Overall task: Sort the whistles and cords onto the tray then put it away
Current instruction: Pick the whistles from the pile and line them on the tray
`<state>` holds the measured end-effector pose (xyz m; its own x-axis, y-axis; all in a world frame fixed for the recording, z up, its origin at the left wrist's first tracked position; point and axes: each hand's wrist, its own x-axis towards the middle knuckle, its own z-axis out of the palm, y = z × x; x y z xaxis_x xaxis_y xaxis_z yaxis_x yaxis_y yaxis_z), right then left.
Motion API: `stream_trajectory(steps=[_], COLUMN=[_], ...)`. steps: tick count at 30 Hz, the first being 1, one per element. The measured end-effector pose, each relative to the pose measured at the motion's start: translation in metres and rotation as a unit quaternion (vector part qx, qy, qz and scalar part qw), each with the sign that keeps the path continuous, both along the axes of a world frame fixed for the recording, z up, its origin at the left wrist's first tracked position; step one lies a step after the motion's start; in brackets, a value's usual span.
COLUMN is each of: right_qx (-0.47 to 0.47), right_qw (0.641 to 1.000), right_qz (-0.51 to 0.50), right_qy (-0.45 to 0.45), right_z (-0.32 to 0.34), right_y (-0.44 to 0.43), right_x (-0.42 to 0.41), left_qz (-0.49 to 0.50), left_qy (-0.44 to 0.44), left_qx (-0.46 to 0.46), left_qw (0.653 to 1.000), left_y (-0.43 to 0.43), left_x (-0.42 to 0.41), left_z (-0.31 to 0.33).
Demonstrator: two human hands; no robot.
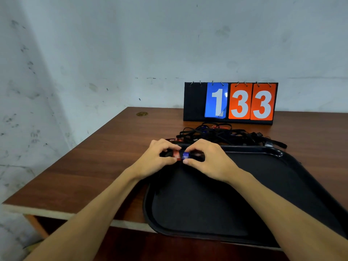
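A black tray (263, 185) lies on the wooden table and juts past its front edge. At the tray's far left corner my left hand (160, 157) pinches a red whistle (177, 155). Right beside it my right hand (209, 159) pinches a blue whistle (186, 155). The two whistles touch or nearly touch. Behind the tray sits a tangled pile of black cords (226, 135) with more red and blue whistles partly buried in it.
A flip scoreboard (230, 102) reading 1 and 33 stands at the back of the table (113, 157) against the wall. A small round brass fitting (142, 114) sits in the tabletop at the far left. The table's left and front edges are close.
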<state>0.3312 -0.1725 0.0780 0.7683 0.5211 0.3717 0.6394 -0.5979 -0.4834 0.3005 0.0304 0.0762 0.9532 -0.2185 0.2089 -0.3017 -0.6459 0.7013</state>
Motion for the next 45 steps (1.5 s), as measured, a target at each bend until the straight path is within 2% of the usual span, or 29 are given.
stream_trajectory(steps=[7,13,17,20,22,26,28,30,33,35,37,45], right_qx=[0.000,0.007,0.029,0.084,0.122,0.143,0.146,0.145,0.146,0.145,0.139,0.103], right_qw=[1.000,1.000,0.998,0.993,0.988,0.979,0.975,0.975,0.974,0.974,0.976,0.983], right_qz=[0.020,0.017,0.013,-0.013,-0.054,-0.136,-0.153,-0.154,-0.152,-0.148,-0.143,-0.137], right_qy=[0.003,0.015,0.051,0.085,0.076,0.060,0.064,0.068,0.088,0.094,0.090,0.066], right_z=[-0.002,-0.003,-0.001,0.000,0.000,-0.001,-0.002,-0.002,-0.005,-0.006,-0.006,-0.005], right_y=[-0.001,0.000,-0.001,-0.002,-0.005,-0.009,-0.010,-0.010,-0.009,-0.010,-0.010,-0.007], right_x=[0.000,0.001,-0.002,-0.002,0.000,0.007,0.009,0.011,0.013,0.016,0.015,0.017], left_qz=[0.007,0.008,0.016,0.100,0.170,0.225,0.236,0.240,0.217,0.212,0.202,0.162], left_qy=[0.008,0.014,0.003,-0.021,-0.033,-0.008,0.005,0.004,-0.024,-0.043,-0.039,-0.014], left_qx=[-0.071,-0.094,-0.150,-0.315,-0.368,-0.265,-0.250,-0.221,-0.130,-0.121,-0.113,0.037], left_qw=[0.997,0.995,0.989,0.944,0.914,0.938,0.939,0.945,0.967,0.969,0.972,0.986], left_y=[0.002,0.003,0.004,0.009,0.010,0.008,0.008,0.007,0.000,-0.005,-0.010,-0.012], left_x=[0.003,0.006,0.003,0.004,0.005,0.012,0.015,0.019,0.028,0.037,0.045,0.067], left_z=[-0.002,-0.003,-0.002,-0.002,-0.002,-0.005,-0.004,0.001,0.010,0.013,0.013,0.000])
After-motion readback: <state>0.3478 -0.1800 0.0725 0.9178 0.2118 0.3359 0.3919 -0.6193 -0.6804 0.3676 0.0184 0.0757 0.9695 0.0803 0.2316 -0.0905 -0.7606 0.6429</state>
